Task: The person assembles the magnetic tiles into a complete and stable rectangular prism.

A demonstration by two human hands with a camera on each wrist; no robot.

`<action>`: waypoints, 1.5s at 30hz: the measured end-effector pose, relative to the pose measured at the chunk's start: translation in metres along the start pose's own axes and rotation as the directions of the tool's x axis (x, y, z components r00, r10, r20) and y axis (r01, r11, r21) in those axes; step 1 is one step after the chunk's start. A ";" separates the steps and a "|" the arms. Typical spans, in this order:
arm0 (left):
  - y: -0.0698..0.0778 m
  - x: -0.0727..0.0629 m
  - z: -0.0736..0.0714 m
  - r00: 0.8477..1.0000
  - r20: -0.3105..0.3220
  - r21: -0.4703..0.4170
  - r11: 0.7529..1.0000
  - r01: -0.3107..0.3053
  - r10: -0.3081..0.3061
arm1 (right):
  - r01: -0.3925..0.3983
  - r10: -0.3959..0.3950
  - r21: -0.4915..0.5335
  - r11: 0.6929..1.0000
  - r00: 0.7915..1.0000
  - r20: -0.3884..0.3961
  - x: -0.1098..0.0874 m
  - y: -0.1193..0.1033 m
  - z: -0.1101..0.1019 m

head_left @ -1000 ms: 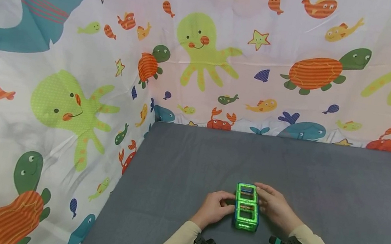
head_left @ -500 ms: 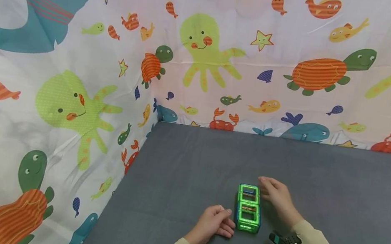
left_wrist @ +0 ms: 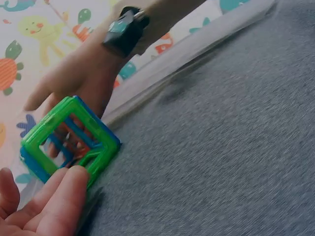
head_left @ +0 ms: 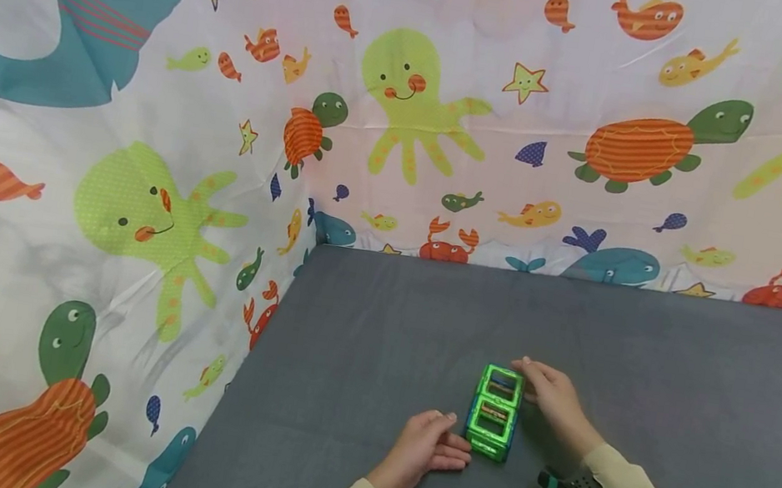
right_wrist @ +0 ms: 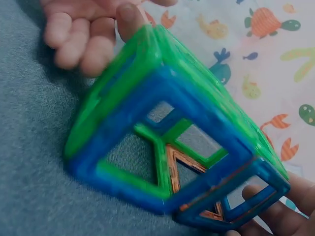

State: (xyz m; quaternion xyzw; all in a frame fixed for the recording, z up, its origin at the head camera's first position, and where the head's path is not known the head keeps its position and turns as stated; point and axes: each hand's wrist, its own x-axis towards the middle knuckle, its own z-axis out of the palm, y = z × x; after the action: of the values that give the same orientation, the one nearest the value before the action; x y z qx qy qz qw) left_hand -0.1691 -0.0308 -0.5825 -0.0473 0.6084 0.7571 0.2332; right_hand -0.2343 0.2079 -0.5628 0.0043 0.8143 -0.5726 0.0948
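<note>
A box of magnetic tiles (head_left: 497, 402), two squares long, lies on the grey surface. Its top and near end are green; blue square frames (right_wrist: 165, 81) form a side, and an orange frame (right_wrist: 173, 167) shows through the openings. My left hand (head_left: 416, 452) is at the near left corner, its straight fingers (left_wrist: 66, 196) against the green end, thumb apart. At the far right corner my right hand (head_left: 554, 397) touches the box with extended fingers (right_wrist: 280, 211); part of them is hidden behind the tiles in the left wrist view.
The grey table (head_left: 365, 316) extends around the box on all sides. A white cloth (head_left: 434, 158) printed with sea animals hangs behind and to the left. Each wrist wears a black camera band (head_left: 571, 483).
My left hand has left the box's left side and come to its near end. My right hand slid to the far corner. The box has turned slightly clockwise, its far end swinging right.
</note>
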 end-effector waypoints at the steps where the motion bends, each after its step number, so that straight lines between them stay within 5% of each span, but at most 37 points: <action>1: 0.000 0.001 -0.001 1.000 -0.019 -0.006 1.000 -0.013 0.013 | 0.003 -0.003 0.006 1.000 1.000 -0.005 -0.002 0.001 -0.001; 9: 0.008 0.014 -0.009 0.983 -0.139 -0.028 0.992 -0.123 0.118 | -0.006 0.007 0.052 0.999 1.000 -0.022 -0.019 0.004 -0.007; 21: 0.022 0.038 -0.010 0.959 -0.224 0.042 0.984 -0.171 0.176 | -0.052 0.060 0.133 0.990 0.997 -0.056 -0.038 0.011 -0.005; 30: 0.028 0.053 -0.008 0.943 -0.245 0.136 0.971 -0.196 0.225 | -0.076 0.094 0.201 0.977 0.992 -0.085 -0.049 0.010 0.003; 45: 0.029 0.058 -0.008 0.939 -0.204 0.266 0.939 -0.219 0.277 | -0.072 0.085 0.136 0.988 0.992 -0.097 -0.048 0.014 0.001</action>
State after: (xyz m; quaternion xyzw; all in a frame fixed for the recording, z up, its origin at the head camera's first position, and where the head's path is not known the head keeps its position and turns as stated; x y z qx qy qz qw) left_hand -0.2337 -0.0254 -0.5789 -0.0316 0.7197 0.6906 0.0645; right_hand -0.1849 0.2172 -0.5683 0.0721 0.7777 -0.6200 0.0747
